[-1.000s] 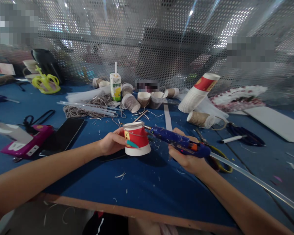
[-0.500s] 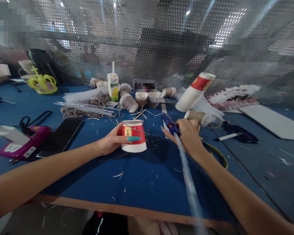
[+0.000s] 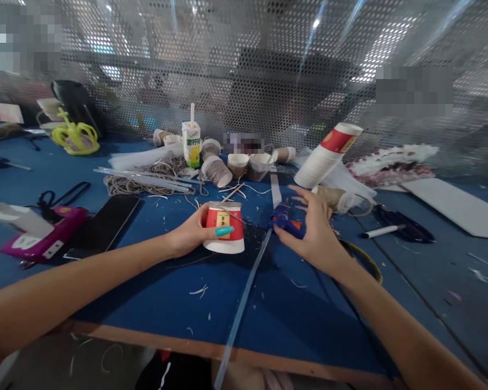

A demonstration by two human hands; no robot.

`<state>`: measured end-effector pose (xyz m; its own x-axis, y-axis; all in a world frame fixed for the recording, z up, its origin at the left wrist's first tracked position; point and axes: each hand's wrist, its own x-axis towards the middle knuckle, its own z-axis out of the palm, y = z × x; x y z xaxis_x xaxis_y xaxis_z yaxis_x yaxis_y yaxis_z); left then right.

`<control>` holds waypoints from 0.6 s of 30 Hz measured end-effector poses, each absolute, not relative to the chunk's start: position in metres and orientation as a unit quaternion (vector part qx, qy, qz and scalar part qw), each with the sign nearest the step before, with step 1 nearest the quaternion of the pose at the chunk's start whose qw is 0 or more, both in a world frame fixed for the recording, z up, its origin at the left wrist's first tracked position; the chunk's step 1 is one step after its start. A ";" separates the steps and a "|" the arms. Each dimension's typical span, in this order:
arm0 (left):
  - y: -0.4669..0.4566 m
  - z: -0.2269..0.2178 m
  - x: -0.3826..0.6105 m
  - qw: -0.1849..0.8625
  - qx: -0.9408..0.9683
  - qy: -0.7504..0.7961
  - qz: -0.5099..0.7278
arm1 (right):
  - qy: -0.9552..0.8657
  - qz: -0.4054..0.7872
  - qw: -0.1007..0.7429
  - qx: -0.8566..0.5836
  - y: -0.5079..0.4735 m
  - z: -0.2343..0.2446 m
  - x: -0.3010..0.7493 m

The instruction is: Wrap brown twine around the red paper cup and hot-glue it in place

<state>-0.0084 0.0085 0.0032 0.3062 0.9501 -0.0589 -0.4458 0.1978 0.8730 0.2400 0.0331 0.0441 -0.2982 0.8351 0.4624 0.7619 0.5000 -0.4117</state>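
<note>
A left hand (image 3: 190,234) with a turquoise thumbnail grips a red-and-white paper cup (image 3: 233,221), narrow end up, over a blue tabletop (image 3: 296,325). The right hand (image 3: 318,235), fingers spread, is at a blue plastic glue gun (image 3: 282,215) with a long translucent glue stick (image 3: 244,301). Behind are a white-and-yellow drink carton (image 3: 192,146) and a leaning stack of white paper cups (image 3: 319,160).

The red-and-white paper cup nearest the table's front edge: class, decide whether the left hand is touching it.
Touching. The head view shows the left hand around the paper cup, its thumb laid across the front.
</note>
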 end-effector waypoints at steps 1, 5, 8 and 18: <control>0.008 0.003 -0.008 0.704 0.398 0.317 0.495 | -0.818 0.067 0.369 -0.437 0.025 0.046 0.235; 0.009 0.003 -0.008 0.700 0.414 0.299 0.499 | -0.851 0.173 0.393 -0.301 -0.001 0.048 0.223; 0.009 0.001 -0.009 0.693 0.422 0.298 0.503 | -0.871 0.222 0.338 -0.280 -0.010 0.046 0.219; 0.007 0.003 -0.011 0.701 0.443 0.287 0.479 | -0.897 0.254 0.265 -0.249 -0.002 0.041 0.222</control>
<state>-0.0109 0.0070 0.0029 0.3764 0.9262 0.0226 -0.4174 0.1477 0.8966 0.2219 -0.0021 0.0406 -0.7361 0.5805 0.3482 0.3120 0.7475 -0.5864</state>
